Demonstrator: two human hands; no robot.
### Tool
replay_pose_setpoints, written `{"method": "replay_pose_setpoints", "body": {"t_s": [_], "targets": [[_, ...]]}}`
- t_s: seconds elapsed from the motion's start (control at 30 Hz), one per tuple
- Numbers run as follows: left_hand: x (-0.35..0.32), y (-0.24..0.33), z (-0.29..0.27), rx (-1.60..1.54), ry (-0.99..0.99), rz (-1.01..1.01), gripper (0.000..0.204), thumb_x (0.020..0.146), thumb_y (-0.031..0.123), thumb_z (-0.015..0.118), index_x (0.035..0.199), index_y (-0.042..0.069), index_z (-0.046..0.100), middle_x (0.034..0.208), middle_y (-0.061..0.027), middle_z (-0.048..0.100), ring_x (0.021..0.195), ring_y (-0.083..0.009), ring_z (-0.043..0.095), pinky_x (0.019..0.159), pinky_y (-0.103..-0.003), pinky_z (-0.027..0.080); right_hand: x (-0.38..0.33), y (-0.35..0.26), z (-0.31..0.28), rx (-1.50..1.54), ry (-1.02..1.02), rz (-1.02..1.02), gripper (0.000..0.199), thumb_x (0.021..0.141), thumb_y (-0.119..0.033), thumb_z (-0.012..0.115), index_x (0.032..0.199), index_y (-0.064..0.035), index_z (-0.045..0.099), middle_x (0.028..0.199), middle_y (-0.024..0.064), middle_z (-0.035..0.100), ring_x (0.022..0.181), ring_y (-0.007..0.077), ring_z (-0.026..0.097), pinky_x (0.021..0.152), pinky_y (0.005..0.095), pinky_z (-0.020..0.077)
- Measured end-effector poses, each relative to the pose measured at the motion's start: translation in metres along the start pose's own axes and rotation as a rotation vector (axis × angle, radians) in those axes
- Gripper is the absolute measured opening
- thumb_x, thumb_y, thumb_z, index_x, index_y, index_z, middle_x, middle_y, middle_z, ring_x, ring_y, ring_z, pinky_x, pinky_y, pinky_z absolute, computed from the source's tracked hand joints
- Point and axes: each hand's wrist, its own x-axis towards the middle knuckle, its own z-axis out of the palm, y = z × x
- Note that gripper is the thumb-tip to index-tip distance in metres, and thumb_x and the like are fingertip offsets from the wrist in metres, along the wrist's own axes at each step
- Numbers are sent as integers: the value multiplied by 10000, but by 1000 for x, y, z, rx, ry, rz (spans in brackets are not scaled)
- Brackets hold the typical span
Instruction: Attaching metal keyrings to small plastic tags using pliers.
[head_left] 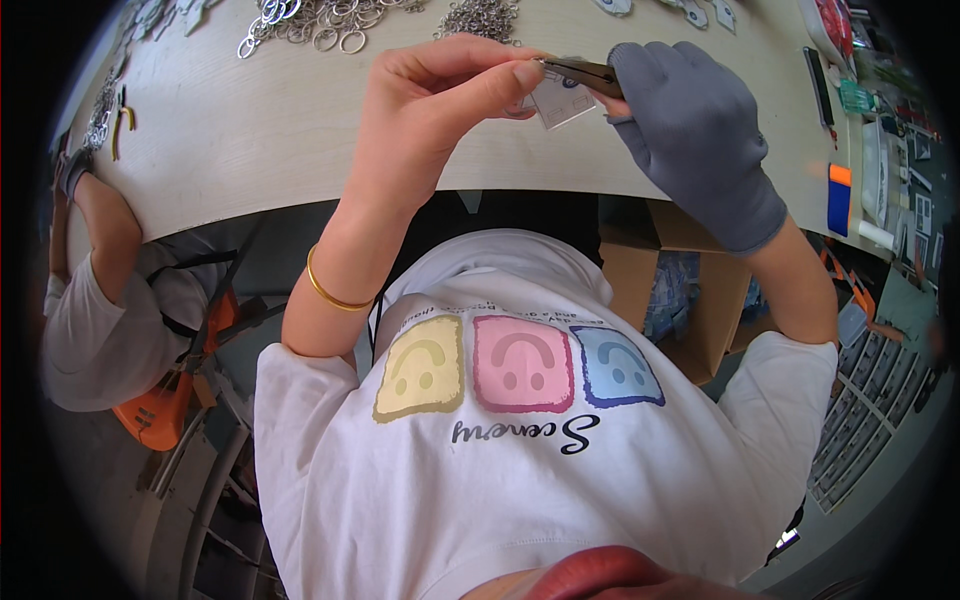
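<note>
My bare left hand (425, 105), with a gold bangle at the wrist, pinches at the top edge of a clear flat plastic charm (565, 106). The charm hangs tilted below the fingertips, with small printed shapes on it. In a grey glove, my right hand (695, 140) is wrapped round dark pliers (588, 74). Their jaws point left and meet the left thumb and fingertip. Whatever small part sits between the jaws is too small to make out. Both hands are held above the near part of the pale table (270, 130).
Large metal split rings (325, 25) and a heap of small chain links (478, 20) lie at the far side. Yellow-handled pliers (122, 122) lie left, near a co-worker's gloved hand (74, 170). A cardboard box (630, 275) with blue bags stands under the table's right edge.
</note>
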Motion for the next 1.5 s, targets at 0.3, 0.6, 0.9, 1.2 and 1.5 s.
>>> {"method": "replay_pose_setpoints", "body": {"t_s": [0.3, 0.6, 0.9, 1.2, 1.5], "targets": [[3, 4, -5, -78, 43, -14, 176, 842, 111, 717, 972, -8, 722, 843, -79, 702, 738, -119, 651, 717, -262, 555, -20, 18, -2, 1123, -137, 655, 234, 941, -211, 556, 1065, -13, 577, 840, 40, 572, 801, 113, 569, 696, 309, 485], [2, 1, 2, -12, 58, 74, 192, 848, 97, 711, 1008, -10, 712, 875, -77, 696, 789, -126, 656, 734, -262, 555, -12, -14, 6, 1649, 96, 837, 333, 928, -159, 565, 1221, -1, 539, 1012, 73, 589, 848, 107, 563, 783, 267, 487], [-1, -4, -4, -96, 89, -62, 223, 846, 131, 718, 1011, -17, 708, 833, -84, 687, 769, -136, 656, 753, -279, 560, 14, -12, 22, 1276, 40, 538, 254, 884, -158, 628, 1070, 13, 602, 882, 53, 628, 818, 89, 571, 759, 251, 484], [-4, -4, -20, -197, -37, -198, 204, 837, 127, 718, 978, -20, 711, 845, -100, 690, 758, -159, 669, 730, -290, 567, 51, 19, -29, 1174, -470, 378, 293, 900, -226, 588, 1100, -12, 604, 1018, 103, 655, 905, 204, 611, 827, 332, 475], [-3, -7, -26, -164, -96, -218, 180, 829, 104, 720, 954, -26, 712, 828, -103, 692, 735, -156, 671, 706, -281, 566, 61, 15, -15, 1015, -307, 230, 269, 811, -133, 658, 1021, 20, 592, 842, 160, 607, 758, 304, 594, 710, 352, 472]]}}
